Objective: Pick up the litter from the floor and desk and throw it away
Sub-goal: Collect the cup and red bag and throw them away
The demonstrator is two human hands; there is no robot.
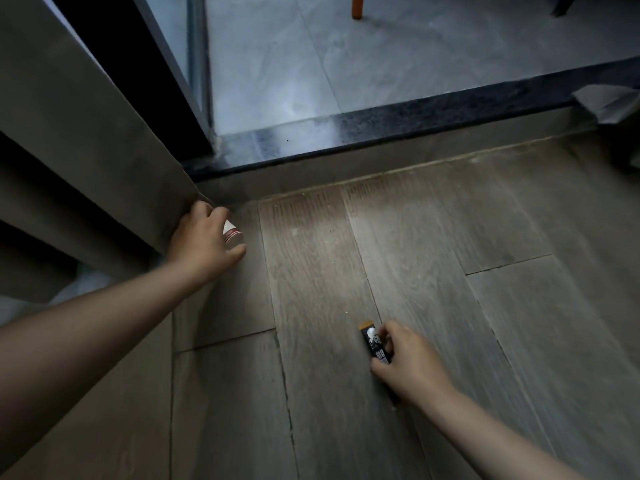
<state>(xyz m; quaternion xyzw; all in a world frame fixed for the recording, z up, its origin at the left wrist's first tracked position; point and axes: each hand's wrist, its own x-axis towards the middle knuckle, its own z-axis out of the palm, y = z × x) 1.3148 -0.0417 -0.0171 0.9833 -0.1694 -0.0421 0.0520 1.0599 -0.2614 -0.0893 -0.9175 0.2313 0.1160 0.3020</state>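
Observation:
My left hand (204,242) reaches down to the wooden floor beside the curtain and curls round a small white piece of litter with red stripes (232,232). Only one end of that piece shows past my fingers. My right hand (407,365) is low over the floor nearer to me and grips a long black packet (374,342) with white print and a tan end. The packet's near end is hidden under my palm.
A grey curtain (86,161) hangs at the left down to the floor. A dark stone threshold (381,129) crosses the view, with grey tiles (311,64) beyond it and an orange chair leg (358,5). Crumpled pale paper (606,102) lies at the right edge.

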